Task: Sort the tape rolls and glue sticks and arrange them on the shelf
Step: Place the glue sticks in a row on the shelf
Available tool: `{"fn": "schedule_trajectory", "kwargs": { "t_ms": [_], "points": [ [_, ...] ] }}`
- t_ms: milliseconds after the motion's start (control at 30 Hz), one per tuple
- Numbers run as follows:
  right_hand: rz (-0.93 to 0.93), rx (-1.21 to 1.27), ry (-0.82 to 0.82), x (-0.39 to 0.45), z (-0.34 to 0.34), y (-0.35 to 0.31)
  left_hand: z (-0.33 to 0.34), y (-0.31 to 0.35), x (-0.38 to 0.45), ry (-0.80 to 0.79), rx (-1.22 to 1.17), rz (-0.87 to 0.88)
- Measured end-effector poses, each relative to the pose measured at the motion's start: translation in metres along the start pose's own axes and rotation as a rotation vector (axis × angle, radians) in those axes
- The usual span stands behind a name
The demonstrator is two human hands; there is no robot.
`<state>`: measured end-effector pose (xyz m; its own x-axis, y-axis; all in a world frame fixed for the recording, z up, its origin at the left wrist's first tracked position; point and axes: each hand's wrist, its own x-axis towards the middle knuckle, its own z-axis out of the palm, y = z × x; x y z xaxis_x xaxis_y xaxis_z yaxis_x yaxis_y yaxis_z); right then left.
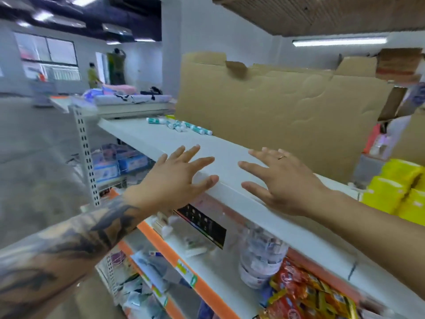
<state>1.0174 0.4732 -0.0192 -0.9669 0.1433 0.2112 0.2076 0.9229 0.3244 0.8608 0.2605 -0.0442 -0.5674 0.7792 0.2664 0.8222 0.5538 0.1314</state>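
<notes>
Resting flat with fingers spread, the left hand (pixel 177 178) and right hand (pixel 282 180) lie on the front edge of the white top shelf (pixel 230 155), holding nothing. Below that shelf sit orange-edged lower shelves (pixel 161 245) with a clear plastic jar (pixel 259 256) and red snack packets (pixel 305 293). Farther back on the shelf, glue sticks (pixel 181 126) lie scattered just beside a flattened cardboard sheet (pixel 276 107) standing along its rear. Yellow packs (pixel 395 192) sit at its right end. Beyond the shelf, two people (pixel 117 65) stand near a window (pixel 46 54).
</notes>
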Motion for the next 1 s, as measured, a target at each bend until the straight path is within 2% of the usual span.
{"fn": "schedule_trajectory", "kwargs": {
  "t_ms": [233,533,867,1000],
  "points": [
    [-0.097,0.027,0.036,0.117,0.012,-0.038,-0.006,-0.098,0.022,0.027,-0.003,-0.098],
    [-0.097,0.024,0.051,0.251,0.037,-0.040,-0.012,-0.192,0.142,0.012,0.016,-0.109],
    [-0.044,0.043,-0.017,0.338,0.070,-0.040,0.017,-0.278,0.244,-0.029,0.019,-0.119],
    [-0.018,0.060,-0.054,0.361,0.076,-0.045,0.020,-0.309,0.279,0.016,0.004,-0.125]
  ]
}}
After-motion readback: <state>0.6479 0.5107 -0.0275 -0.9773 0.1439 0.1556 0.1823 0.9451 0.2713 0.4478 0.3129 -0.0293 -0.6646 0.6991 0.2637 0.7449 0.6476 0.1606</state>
